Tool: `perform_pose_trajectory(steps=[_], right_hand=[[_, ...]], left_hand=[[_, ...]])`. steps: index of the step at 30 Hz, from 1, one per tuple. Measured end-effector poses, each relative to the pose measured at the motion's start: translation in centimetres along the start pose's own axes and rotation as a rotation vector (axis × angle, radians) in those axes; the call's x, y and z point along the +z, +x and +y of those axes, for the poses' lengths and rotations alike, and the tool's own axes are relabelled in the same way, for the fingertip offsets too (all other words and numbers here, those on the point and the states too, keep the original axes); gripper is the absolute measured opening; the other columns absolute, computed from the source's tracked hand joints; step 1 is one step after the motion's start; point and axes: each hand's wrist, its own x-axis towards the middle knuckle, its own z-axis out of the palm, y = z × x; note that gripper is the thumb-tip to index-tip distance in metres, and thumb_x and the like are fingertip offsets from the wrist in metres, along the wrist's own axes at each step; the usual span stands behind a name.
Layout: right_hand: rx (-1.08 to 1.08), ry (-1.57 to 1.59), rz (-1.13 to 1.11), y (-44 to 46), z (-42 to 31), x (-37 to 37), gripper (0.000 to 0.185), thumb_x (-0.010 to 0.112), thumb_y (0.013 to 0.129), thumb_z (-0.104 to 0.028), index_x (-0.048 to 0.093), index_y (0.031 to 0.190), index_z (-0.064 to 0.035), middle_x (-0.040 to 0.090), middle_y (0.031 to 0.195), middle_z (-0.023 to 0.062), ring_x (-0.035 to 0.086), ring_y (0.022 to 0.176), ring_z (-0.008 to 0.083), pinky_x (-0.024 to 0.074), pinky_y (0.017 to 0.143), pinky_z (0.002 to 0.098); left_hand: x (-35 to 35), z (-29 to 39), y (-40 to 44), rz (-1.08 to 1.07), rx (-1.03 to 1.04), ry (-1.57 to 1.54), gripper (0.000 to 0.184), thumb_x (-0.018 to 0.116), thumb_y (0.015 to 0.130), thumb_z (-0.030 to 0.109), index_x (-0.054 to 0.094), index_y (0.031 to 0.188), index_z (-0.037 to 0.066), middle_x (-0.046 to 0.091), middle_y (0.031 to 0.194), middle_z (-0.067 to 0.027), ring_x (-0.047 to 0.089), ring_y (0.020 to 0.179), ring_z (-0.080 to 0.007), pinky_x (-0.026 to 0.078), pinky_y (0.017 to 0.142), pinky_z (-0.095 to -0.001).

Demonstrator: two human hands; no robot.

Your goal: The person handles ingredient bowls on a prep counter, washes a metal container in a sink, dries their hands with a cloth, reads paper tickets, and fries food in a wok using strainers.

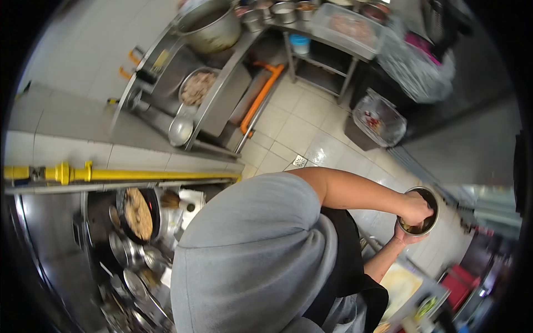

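Out to the right, my right hand [409, 237] grips a round metal bowl [435, 221] from below and along its near side. My left hand [416, 209] dips inside the bowl with its fingers curled. Bits of pale, yellowish food [410, 227] show beside that hand. Whatever the fingers of my left hand pinch is hidden in the bowl. My grey sleeve and shoulder [250, 222] and a black apron [347, 244] fill the lower middle of the view.
At left, a black pan [156, 208] of brown food sits among cookware below a yellow pipe [139, 175]. A metal sink counter [214, 102] holds a bowl of raw meat. A lined bin [361, 130] stands on the tiled floor [283, 119]. A pale board [402, 288] lies lower right.
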Motion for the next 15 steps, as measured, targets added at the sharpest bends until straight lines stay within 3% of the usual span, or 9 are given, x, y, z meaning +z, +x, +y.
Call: perform_pose_trajectory(steps=[4, 7, 9, 11, 13, 15], right_hand=[[0.154, 0.032, -0.260, 7.3, 2.5, 3.5, 0.075, 0.052, 0.082, -0.052, 0.045, 0.141, -0.0054, 0.046, 0.143, 0.0146, 0.042, 0.133, 0.0329, 0.0316, 0.112, 0.0526], [0.239, -0.043, -0.328, 10.5, 3.5, 7.3, 0.075, 0.052, 0.082, -0.052, 0.045, 0.140, -0.0051, 0.047, 0.143, 0.0154, 0.042, 0.133, 0.0337, 0.0318, 0.111, 0.0527], [0.204, -0.129, -0.252, 14.5, 4.1, 8.2, 0.072, 0.053, 0.083, -0.052, 0.048, 0.139, -0.0060, 0.049, 0.142, 0.0153, 0.043, 0.132, 0.0341, 0.0342, 0.110, 0.0527], [0.272, -0.104, -0.214, 18.4, 4.2, 8.5, 0.060, 0.054, 0.086, -0.047, 0.056, 0.131, -0.0076, 0.055, 0.137, 0.0139, 0.050, 0.127, 0.0313, 0.0391, 0.107, 0.0498], [0.165, -0.192, -0.493, 18.2, 4.6, 13.7, 0.071, 0.056, 0.087, -0.046, 0.043, 0.145, -0.0084, 0.053, 0.139, 0.0122, 0.050, 0.127, 0.0285, 0.0366, 0.109, 0.0466], [0.084, -0.270, -0.414, 22.0, 4.5, 14.2, 0.072, 0.056, 0.088, -0.042, 0.037, 0.149, -0.0100, 0.054, 0.137, 0.0111, 0.050, 0.126, 0.0271, 0.0365, 0.109, 0.0437]], left_hand=[[-5.8, -5.0, 1.0, -0.131, -0.048, 0.010, 0.029, 0.065, 0.077, 0.026, 0.076, 0.102, 0.017, 0.074, 0.099, -0.0088, 0.068, 0.100, -0.0294, 0.053, 0.080, -0.0452], [-8.1, -8.7, 3.5, -0.243, -0.023, 0.255, 0.024, 0.066, 0.075, 0.027, 0.077, 0.093, 0.016, 0.074, 0.097, -0.0085, 0.069, 0.097, -0.0295, 0.053, 0.078, -0.0452], [-10.3, -10.7, 4.9, -0.225, -0.049, 0.271, 0.016, 0.068, 0.073, 0.024, 0.075, 0.084, 0.014, 0.073, 0.090, -0.0082, 0.069, 0.090, -0.0292, 0.054, 0.071, -0.0450], [-10.9, -14.2, 6.9, -0.169, -0.008, 0.220, 0.017, 0.069, 0.073, 0.023, 0.074, 0.086, 0.013, 0.073, 0.092, -0.0095, 0.069, 0.089, -0.0290, 0.054, 0.072, -0.0444], [-12.4, -16.6, 8.6, -0.212, -0.027, 0.261, 0.018, 0.073, 0.071, 0.020, 0.074, 0.088, 0.012, 0.073, 0.094, -0.0112, 0.069, 0.091, -0.0309, 0.055, 0.076, -0.0445], [-14.7, -19.3, 10.5, -0.247, -0.079, 0.234, 0.022, 0.071, 0.071, 0.017, 0.074, 0.092, 0.011, 0.072, 0.094, -0.0150, 0.068, 0.091, -0.0345, 0.054, 0.076, -0.0459]])
